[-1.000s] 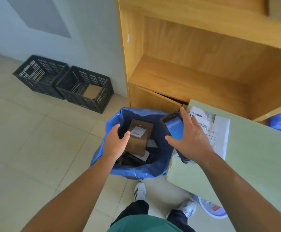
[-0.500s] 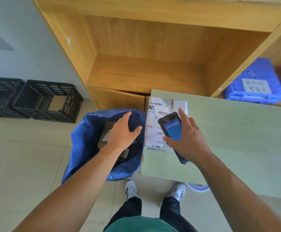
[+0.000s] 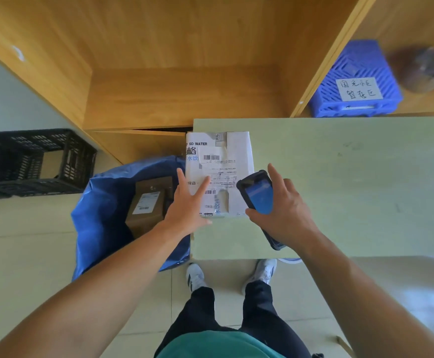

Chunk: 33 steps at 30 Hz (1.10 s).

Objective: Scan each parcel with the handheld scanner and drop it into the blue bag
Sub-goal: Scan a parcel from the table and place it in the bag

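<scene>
At far left the blue bag [image 3: 102,202] stands open on the floor with a brown parcel [image 3: 147,205] already inside. Just right of it the left hand [image 3: 185,210] reaches with fingers [image 3: 200,188] spread and empty, their tips over the near-left edge of the white parcel [image 3: 219,161], which lies flat at the surface's [image 3: 340,177] left corner, long axis running away from the person. The left hand is nearer and looks set to take it, while the right hand [image 3: 285,210], fingers wrapped around the handheld scanner [image 3: 258,196], hovers over the parcel's near-right corner.
</scene>
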Motion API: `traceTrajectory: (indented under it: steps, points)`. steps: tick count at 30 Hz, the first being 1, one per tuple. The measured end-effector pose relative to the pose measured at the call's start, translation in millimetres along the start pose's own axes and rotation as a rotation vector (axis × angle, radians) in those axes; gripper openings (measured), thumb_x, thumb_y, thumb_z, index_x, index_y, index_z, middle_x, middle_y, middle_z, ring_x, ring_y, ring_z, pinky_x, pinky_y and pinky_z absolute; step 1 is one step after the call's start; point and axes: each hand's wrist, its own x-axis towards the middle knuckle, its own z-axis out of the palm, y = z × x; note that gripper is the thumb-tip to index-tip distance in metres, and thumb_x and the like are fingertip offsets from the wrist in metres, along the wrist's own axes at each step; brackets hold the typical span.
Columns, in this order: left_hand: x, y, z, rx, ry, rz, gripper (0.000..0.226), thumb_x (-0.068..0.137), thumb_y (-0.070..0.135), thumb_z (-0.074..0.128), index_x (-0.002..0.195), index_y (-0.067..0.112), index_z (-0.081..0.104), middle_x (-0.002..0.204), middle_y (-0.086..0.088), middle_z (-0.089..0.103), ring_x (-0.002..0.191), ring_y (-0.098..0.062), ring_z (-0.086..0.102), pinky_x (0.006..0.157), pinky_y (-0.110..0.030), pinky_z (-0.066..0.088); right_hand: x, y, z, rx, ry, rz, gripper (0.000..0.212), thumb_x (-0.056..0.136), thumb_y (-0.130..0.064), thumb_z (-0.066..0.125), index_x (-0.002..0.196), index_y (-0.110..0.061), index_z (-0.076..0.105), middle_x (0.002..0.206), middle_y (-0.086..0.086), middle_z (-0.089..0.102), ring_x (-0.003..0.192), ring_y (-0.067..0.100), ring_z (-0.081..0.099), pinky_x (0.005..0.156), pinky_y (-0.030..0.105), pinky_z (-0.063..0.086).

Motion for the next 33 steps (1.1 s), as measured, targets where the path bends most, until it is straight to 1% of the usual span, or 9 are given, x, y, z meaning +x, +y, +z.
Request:
traceTrajectory:
  steps: [2, 4, 7, 9, 13, 16, 20, 24, 33]
  points:
    - [-2, 3, 4, -0.041, 0.033, -0.019, 0.125, 0.081, 0.036, 0.086, 0.163, 0.038, -0.008, 0.158, -0.021, -0.043, 0.147, -0.041, 0.038, 0.109, -0.040, 0.048, 0, 2, -2, -0.004, -0.005, 0.006, 0.106, 0.078, -0.051, 0.074, 0.156, -0.036, 0.005, 0.137, -0.001, 0.042, 0.114, 0.024, 0.052, 0.078, 0.038, 0.049]
    - [-3, 5, 2, -0.110, 0.021, -0.030, 0.118, 0.086, 0.033, 0.083, 0.163, 0.043, -0.006, 0.166, -0.023, -0.023, 0.136, -0.035, 0.054, 0.100, -0.035, 0.053, 1, 5, -5, -0.004, 0.000, 0.013, 0.106, 0.078, -0.052, 0.074, 0.156, -0.037, 0.004, 0.136, -0.001, 0.042, 0.113, 0.024, 0.053, 0.078, 0.038, 0.049]
    - [-4, 5, -3, -0.168, 0.067, -0.012, 0.109, 0.087, 0.033, 0.081, 0.163, 0.042, 0.004, 0.162, -0.011, 0.013, 0.135, -0.028, 0.051, 0.100, -0.036, 0.053, 3, 5, -9, -0.006, 0.008, 0.015, 0.106, 0.078, -0.052, 0.074, 0.156, -0.037, 0.004, 0.135, -0.001, 0.042, 0.112, 0.025, 0.053, 0.079, 0.039, 0.050]
    - [-4, 6, -8, -0.148, 0.099, -0.012, 0.103, 0.089, 0.034, 0.079, 0.164, 0.038, 0.008, 0.158, -0.009, 0.021, 0.137, -0.026, 0.049, 0.101, -0.036, 0.052, 4, 2, -11, -0.015, 0.014, 0.008, 0.105, 0.078, -0.052, 0.074, 0.156, -0.037, 0.005, 0.135, 0.000, 0.042, 0.112, 0.025, 0.053, 0.079, 0.040, 0.051]
    - [-6, 8, -16, -0.103, 0.162, 0.023, 0.095, 0.091, 0.036, 0.077, 0.164, 0.032, 0.016, 0.163, -0.007, 0.022, 0.139, -0.024, 0.047, 0.098, -0.035, 0.053, 6, -7, -14, -0.034, 0.006, 0.015, 0.106, 0.078, -0.053, 0.073, 0.155, -0.036, 0.003, 0.133, 0.001, 0.043, 0.111, 0.026, 0.054, 0.080, 0.042, 0.052]
    - [-7, 3, -20, -0.062, 0.218, 0.068, 0.090, 0.090, 0.036, 0.077, 0.162, 0.027, 0.023, 0.165, -0.006, 0.023, 0.136, -0.022, 0.051, 0.095, -0.037, 0.056, 9, -13, -17, -0.072, -0.032, 0.048, 0.106, 0.077, -0.055, 0.070, 0.155, -0.037, 0.001, 0.128, 0.002, 0.045, 0.105, 0.026, 0.054, 0.075, 0.040, 0.050]
    - [-10, -10, -25, 0.001, 0.266, 0.136, 0.090, 0.089, 0.037, 0.077, 0.159, 0.027, 0.021, 0.165, -0.003, 0.023, 0.131, -0.024, 0.053, 0.090, -0.039, 0.060, 10, -22, -22, -0.089, -0.119, 0.082, 0.102, 0.078, -0.056, 0.067, 0.155, -0.036, 0.002, 0.121, 0.003, 0.047, 0.100, 0.025, 0.052, 0.074, 0.038, 0.045]
    - [-20, -23, -30, -0.015, 0.323, 0.159, 0.092, 0.088, 0.035, 0.078, 0.159, 0.029, 0.019, 0.168, -0.002, 0.021, 0.132, -0.025, 0.052, 0.088, -0.043, 0.061, 8, -37, -26, -0.104, -0.099, 0.075, 0.094, 0.079, -0.054, 0.064, 0.152, -0.037, 0.008, 0.120, 0.003, 0.047, 0.100, 0.028, 0.054, 0.074, 0.039, 0.045]
    - [-43, -50, -57, 0.017, 0.421, 0.150, 0.091, 0.083, 0.032, 0.084, 0.158, 0.023, 0.033, 0.167, -0.015, 0.028, 0.130, -0.034, 0.056, 0.080, -0.044, 0.063, 4, -83, -23, -0.161, -0.111, -0.002, 0.091, 0.079, -0.055, 0.062, 0.153, -0.036, 0.012, 0.123, 0.004, 0.049, 0.103, 0.029, 0.056, 0.078, 0.040, 0.047]
